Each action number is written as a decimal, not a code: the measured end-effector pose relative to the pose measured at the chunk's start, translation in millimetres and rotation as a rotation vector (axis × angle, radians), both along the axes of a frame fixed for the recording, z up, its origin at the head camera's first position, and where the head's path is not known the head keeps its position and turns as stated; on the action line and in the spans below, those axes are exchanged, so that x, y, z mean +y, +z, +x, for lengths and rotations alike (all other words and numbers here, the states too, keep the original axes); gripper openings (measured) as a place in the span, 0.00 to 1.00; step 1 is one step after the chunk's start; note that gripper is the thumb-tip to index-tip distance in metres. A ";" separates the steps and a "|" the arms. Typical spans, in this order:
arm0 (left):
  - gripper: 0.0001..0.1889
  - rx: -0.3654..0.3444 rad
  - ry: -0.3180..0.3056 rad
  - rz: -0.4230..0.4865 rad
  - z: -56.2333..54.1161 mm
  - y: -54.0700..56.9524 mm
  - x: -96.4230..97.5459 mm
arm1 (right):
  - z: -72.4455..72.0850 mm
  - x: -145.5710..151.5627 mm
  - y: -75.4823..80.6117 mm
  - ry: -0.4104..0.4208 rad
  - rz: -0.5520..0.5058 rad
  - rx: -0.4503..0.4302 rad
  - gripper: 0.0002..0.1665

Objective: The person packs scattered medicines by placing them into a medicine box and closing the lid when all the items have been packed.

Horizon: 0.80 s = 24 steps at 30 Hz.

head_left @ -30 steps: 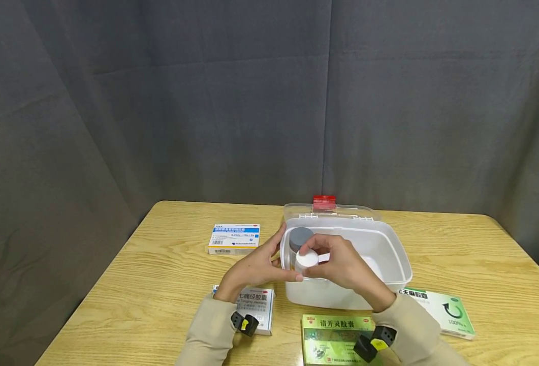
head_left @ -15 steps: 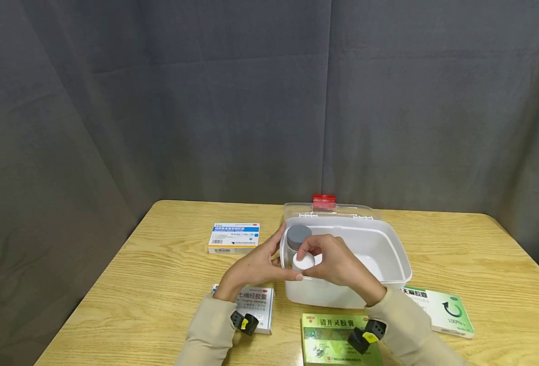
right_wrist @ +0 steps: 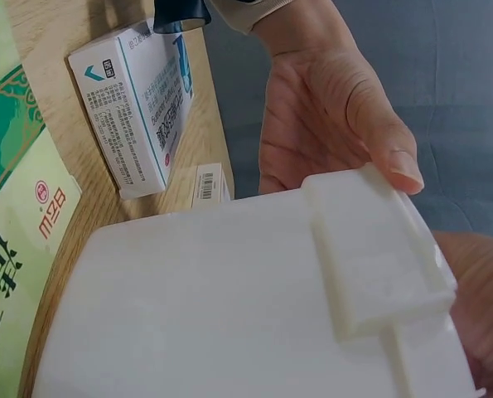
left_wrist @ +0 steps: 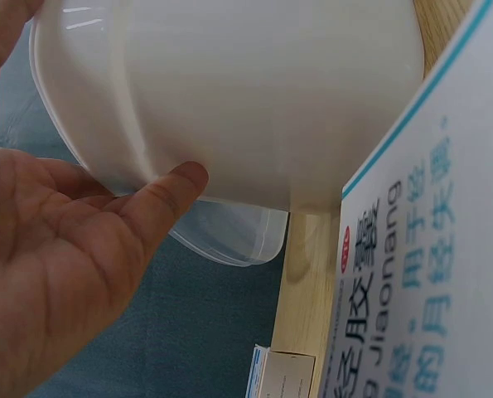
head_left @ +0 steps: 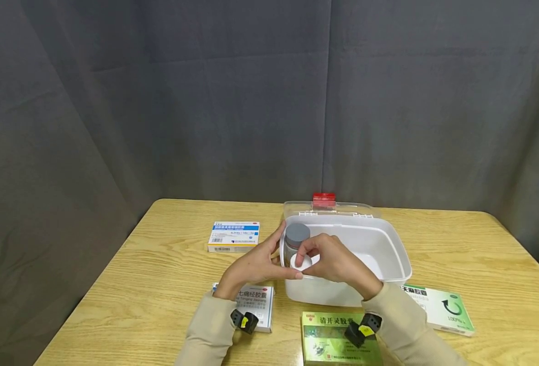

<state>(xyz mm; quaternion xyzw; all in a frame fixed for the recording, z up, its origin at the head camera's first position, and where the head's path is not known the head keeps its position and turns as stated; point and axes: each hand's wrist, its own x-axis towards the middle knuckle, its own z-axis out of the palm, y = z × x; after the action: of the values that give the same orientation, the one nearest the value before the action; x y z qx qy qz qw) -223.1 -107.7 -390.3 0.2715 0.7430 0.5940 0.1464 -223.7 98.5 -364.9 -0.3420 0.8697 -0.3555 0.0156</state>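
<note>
A white plastic storage box (head_left: 324, 292) stands on the table with its clear lid (head_left: 347, 209) swung back. My left hand (head_left: 257, 264) grips the box's left end, thumb along the front rim and fingers against the outer side wall; the left wrist view shows fingertips (left_wrist: 192, 174) pressed on that wall. Inside the front left corner, my right hand (head_left: 338, 259) pinches a small bottle by its white cap (head_left: 299, 262); the box wall hides its lower part. Right behind it stands a jar with a grey cap (head_left: 297, 232).
A green medicine box (head_left: 319, 345) lies in front of the storage box. A white-and-green carton (head_left: 452, 310) lies to the right, a white carton (head_left: 255, 305) by my left wrist, and a blue-and-white carton (head_left: 233, 236) farther back left. A dark curtain (head_left: 251, 127) hangs behind the table.
My right hand has moved left and lower with the white-capped bottle, deeper into the corner. The grey-capped jar has shifted slightly left. My left hand keeps its place on the storage box.
</note>
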 end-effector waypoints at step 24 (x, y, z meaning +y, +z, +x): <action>0.61 -0.004 0.007 -0.021 -2.5 0.5 -1.2 | -5.1 3.0 5.0 0.111 0.034 -0.126 0.07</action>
<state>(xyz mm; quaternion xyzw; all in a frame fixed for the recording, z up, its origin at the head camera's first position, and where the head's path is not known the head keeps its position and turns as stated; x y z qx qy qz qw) -225.5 -108.9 -389.9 0.2659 0.7497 0.5874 0.1487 -228.8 101.5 -359.9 -0.3662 0.8526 -0.3603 0.0956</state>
